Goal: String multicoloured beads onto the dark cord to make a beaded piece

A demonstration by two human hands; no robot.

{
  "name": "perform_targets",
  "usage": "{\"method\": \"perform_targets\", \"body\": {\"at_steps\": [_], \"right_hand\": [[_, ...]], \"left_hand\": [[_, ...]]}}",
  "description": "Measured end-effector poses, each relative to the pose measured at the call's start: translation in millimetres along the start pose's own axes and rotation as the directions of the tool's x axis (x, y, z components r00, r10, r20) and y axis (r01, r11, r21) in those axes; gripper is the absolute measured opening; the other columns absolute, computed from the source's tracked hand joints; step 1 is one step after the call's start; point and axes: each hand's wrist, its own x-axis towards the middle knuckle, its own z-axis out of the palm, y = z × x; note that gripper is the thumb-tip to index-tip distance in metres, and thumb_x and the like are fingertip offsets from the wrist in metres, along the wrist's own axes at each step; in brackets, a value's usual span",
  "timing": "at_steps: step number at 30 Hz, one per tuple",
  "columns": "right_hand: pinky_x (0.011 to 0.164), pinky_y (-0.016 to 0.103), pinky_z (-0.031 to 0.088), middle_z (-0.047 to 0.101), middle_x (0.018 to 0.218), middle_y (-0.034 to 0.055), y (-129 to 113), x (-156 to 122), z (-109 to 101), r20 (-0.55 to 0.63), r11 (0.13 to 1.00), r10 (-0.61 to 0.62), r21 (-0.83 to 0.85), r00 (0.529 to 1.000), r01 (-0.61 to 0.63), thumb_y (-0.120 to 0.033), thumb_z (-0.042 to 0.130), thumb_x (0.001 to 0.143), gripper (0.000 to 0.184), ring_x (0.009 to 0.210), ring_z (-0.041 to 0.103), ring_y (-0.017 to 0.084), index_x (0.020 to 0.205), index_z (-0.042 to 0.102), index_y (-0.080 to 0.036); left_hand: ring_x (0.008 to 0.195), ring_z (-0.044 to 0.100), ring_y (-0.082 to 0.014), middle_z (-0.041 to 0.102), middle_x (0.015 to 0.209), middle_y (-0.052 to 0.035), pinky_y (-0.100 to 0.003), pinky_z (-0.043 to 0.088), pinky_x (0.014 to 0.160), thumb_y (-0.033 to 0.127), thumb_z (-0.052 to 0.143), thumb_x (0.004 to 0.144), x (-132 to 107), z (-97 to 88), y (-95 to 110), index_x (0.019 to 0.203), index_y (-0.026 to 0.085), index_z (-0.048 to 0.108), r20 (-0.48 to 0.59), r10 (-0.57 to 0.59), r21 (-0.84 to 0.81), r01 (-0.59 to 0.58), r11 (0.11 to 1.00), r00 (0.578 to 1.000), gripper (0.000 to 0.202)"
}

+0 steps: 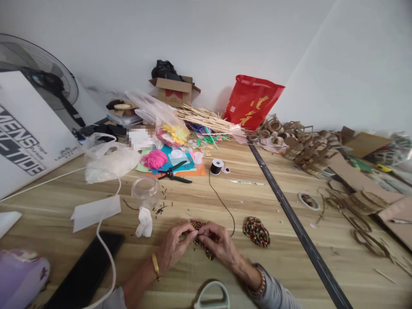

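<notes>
My left hand (175,241) and my right hand (222,244) meet fingertip to fingertip at the front middle of the table, both pinched closed. What sits between the fingertips is too small to make out. Small multicoloured beads (197,224) lie under and around the fingers, partly hidden by them. From a spool of black cord (216,166), a dark cord (222,201) runs down to just beside my right hand. To the right of that hand lies a coiled heap of strung beads (256,232).
Black-handled pliers (174,174) rest on coloured sheets beside pink yarn (154,159). A clear plastic tub (145,192), crumpled tissue (144,222) and dark clippings stand left. A pale handle (212,296) is at the near edge. A dark strip (289,214) crosses the table; woven baskets (309,154) pile right.
</notes>
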Motion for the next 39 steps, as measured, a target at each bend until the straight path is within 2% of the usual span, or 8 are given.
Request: {"method": "perform_targets", "body": {"at_steps": [5, 13, 15, 20, 25, 29, 34, 39], "right_hand": [[0.060, 0.026, 0.043, 0.063, 0.072, 0.0040, -4.2, 0.3, -1.4, 0.000, 0.992, -0.078, -0.103, 0.997, 0.078, -0.032, 0.056, 0.088, 0.021, 0.066, 0.055, 0.014, 0.083, 0.069, -0.016], [0.056, 0.024, 0.040, 0.060, 0.069, 0.0027, -2.6, -0.6, -2.2, -0.017, 0.990, -0.090, -0.115, 0.996, 0.088, -0.032, 0.055, 0.088, 0.021, 0.062, 0.052, 0.013, 0.079, 0.066, -0.016], [0.054, 0.024, 0.039, 0.059, 0.067, 0.0021, -0.7, -0.8, -2.5, -0.032, 0.993, -0.071, -0.099, 0.997, 0.067, -0.034, 0.056, 0.087, 0.022, 0.060, 0.051, 0.013, 0.080, 0.065, -0.016], [0.049, 0.021, 0.037, 0.054, 0.063, -0.0001, 1.3, -0.3, -3.1, -0.046, 1.000, -0.002, 0.028, 0.999, 0.003, -0.043, 0.058, 0.086, 0.029, 0.054, 0.046, 0.011, 0.080, 0.063, -0.015], [0.049, 0.021, 0.037, 0.053, 0.062, -0.0007, -0.2, 0.1, -1.8, -0.015, 0.998, 0.028, 0.052, 1.000, -0.027, -0.045, 0.058, 0.086, 0.032, 0.054, 0.046, 0.010, 0.081, 0.063, -0.015], [0.052, 0.022, 0.041, 0.060, 0.070, 0.0018, -1.5, 0.6, -0.3, -0.019, 0.996, 0.027, 0.081, 0.999, -0.026, -0.048, 0.061, 0.083, 0.033, 0.059, 0.052, 0.011, 0.086, 0.064, -0.015], [0.054, 0.024, 0.042, 0.060, 0.069, 0.0020, 0.1, 0.6, -1.4, -0.035, 0.999, -0.040, -0.009, 0.999, 0.040, -0.045, 0.058, 0.087, 0.030, 0.061, 0.053, 0.012, 0.080, 0.065, -0.016], [0.064, 0.027, 0.044, 0.060, 0.075, 0.0041, 3.4, -0.2, -3.6, -0.047, 0.976, -0.182, -0.130, 0.982, 0.175, -0.036, 0.055, 0.092, 0.023, 0.071, 0.056, 0.016, 0.081, 0.065, -0.018]], "left_hand": [[0.062, 0.053, -0.0168, 0.054, 0.063, -0.0001, -0.026, 0.041, 0.062, 0.036, 0.039, 0.092, -0.1, 0.3, 2.4, 0.065, 0.019, 0.054, 0.046, -0.019, 0.017, 0.018, 1.000, 0.999, 0.035], [0.060, 0.053, -0.0163, 0.056, 0.061, 0.0002, -0.026, 0.042, 0.061, 0.037, 0.041, 0.091, 0.7, -0.2, 4.3, 0.061, 0.019, 0.054, 0.030, -0.032, -0.024, 0.033, 0.999, 0.999, 0.036], [0.062, 0.054, -0.0165, 0.058, 0.062, -0.0003, -0.026, 0.044, 0.062, 0.036, 0.043, 0.090, 1.1, -0.9, 4.4, 0.063, 0.019, 0.057, 0.001, -0.038, -0.048, 0.038, 0.998, 0.999, 0.035], [0.073, 0.062, -0.0194, 0.069, 0.078, -0.0038, -0.028, 0.049, 0.069, 0.034, 0.058, 0.082, 1.9, 0.3, 0.3, 0.083, 0.018, 0.066, -0.039, -0.047, -0.138, 0.041, 0.990, 0.998, 0.018], [0.068, 0.063, -0.0195, 0.069, 0.068, -0.0039, -0.029, 0.048, 0.067, 0.029, 0.060, 0.081, 2.3, 2.7, -3.3, 0.069, 0.018, 0.068, -0.025, -0.012, -0.074, 0.011, 0.997, 1.000, 0.018], [0.067, 0.062, -0.0185, 0.068, 0.067, -0.0028, -0.027, 0.048, 0.066, 0.031, 0.058, 0.083, 2.7, 0.6, -0.3, 0.069, 0.018, 0.066, -0.004, -0.015, -0.049, 0.015, 0.999, 1.000, 0.020], [0.065, 0.061, -0.0181, 0.067, 0.067, -0.0027, -0.027, 0.047, 0.067, 0.032, 0.057, 0.082, 3.2, 0.1, 0.4, 0.067, 0.019, 0.065, 0.004, -0.026, -0.047, 0.026, 0.999, 1.000, 0.021], [0.063, 0.061, -0.0182, 0.068, 0.066, -0.0028, -0.027, 0.047, 0.066, 0.031, 0.058, 0.081, 3.4, 1.1, -1.2, 0.067, 0.018, 0.065, -0.001, -0.036, -0.049, 0.036, 0.998, 0.999, 0.021]]}}
